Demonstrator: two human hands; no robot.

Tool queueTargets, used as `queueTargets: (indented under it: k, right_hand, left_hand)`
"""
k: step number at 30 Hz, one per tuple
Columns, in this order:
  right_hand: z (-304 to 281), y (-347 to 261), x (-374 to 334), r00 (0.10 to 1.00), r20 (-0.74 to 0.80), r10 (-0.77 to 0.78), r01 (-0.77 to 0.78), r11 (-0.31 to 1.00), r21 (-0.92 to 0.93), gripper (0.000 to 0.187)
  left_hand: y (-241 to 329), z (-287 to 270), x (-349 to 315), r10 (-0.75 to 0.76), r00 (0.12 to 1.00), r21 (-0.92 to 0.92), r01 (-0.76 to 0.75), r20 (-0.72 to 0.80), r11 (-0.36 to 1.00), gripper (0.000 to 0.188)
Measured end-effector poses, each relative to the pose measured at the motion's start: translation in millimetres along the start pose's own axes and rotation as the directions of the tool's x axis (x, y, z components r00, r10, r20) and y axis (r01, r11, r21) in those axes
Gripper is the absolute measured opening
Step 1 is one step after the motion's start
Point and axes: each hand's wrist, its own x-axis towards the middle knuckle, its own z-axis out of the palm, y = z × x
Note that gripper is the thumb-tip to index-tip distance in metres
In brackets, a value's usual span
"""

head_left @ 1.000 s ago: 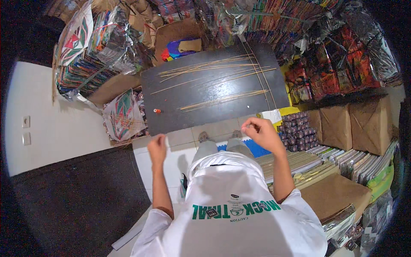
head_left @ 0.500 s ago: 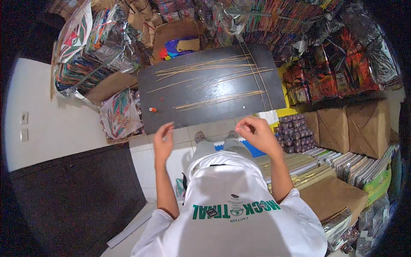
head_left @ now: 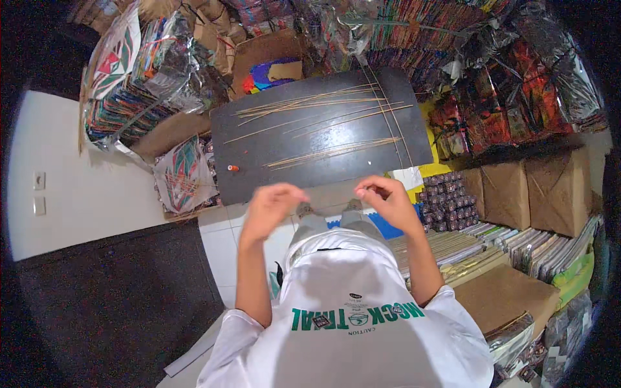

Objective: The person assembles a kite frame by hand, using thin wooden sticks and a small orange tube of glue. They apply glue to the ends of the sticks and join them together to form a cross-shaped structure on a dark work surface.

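Note:
My left hand (head_left: 272,208) hovers just off the near edge of the dark table (head_left: 242,187), fingers drawn together and pointing right. Level with it, my right hand (head_left: 390,202) is closed in a pinch, thumb against forefinger. Whatever lies between the fingertips of either hand is too small to make out. A gap separates the two hands. On the table's near left lies a small orange thread spool (head_left: 233,168). Thin bamboo sticks (head_left: 333,152) lie in a loose bundle nearest the hands, and more sticks (head_left: 310,97) are spread farther back.
Two long sticks (head_left: 391,119) cross the table's right end. A box with a patterned paper kite (head_left: 184,171) and sticks stands at the left. Wrapped stacks (head_left: 414,35) crowd the back. Dark small rolls (head_left: 446,200) and brown parcels (head_left: 553,191) are piled on the right.
My left hand has moved right and turned inward, closer to my right hand. My right hand has barely shifted. The sticks and spool remain in place.

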Motion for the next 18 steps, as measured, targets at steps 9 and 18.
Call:
queueTargets:
  k: [9, 18]
  right_hand:
    - [-62.0, 93.9, -33.8, 0.939, -0.321, 0.121, -0.175, 0.974, -0.147, 0.015]
    - [-150.5, 144.5, -66.5, 0.835, -0.405, 0.374, -0.551, 0.545, -0.632, 0.027]
  left_hand:
    - [-8.7, -181.7, -71.7, -0.114, 0.650, -0.579, -0.567, -0.752, 0.586, 0.023]
    - [6.3, -131.0, -65.2, -0.148, 0.652, -0.410, -0.270, -0.744, 0.871, 0.025]
